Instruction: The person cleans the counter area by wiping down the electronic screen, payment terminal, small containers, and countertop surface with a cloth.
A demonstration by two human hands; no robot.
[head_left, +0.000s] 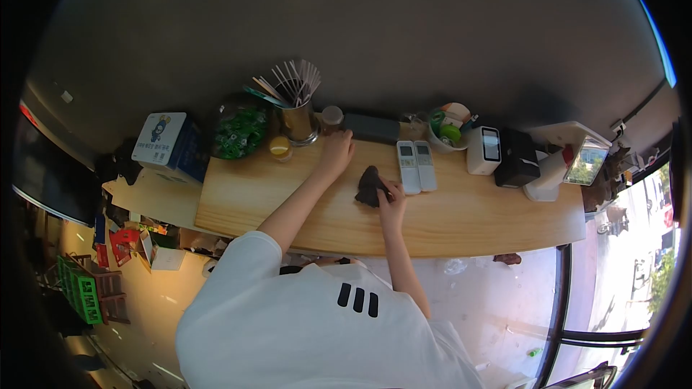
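My right hand (391,202) grips a dark, crumpled cloth (368,186) on the wooden table (461,220), thumb and fingers closed on its right side. Farther forward, my left hand (336,154) has its fingers curled at the base of a small clear jar (332,115), close to the left end of a long dark box (371,128). What those fingers hold, if anything, is hidden. Two white remote controls (408,167) lie side by side just right of the cloth.
Along the back stand a bowl of green packets (240,132), a metal canister of straws (298,124), a yellow-topped jar (280,148), a white tub (448,137), a white device with a screen (484,151) and a black box (516,158). A blue-and-white box (167,145) is at left.
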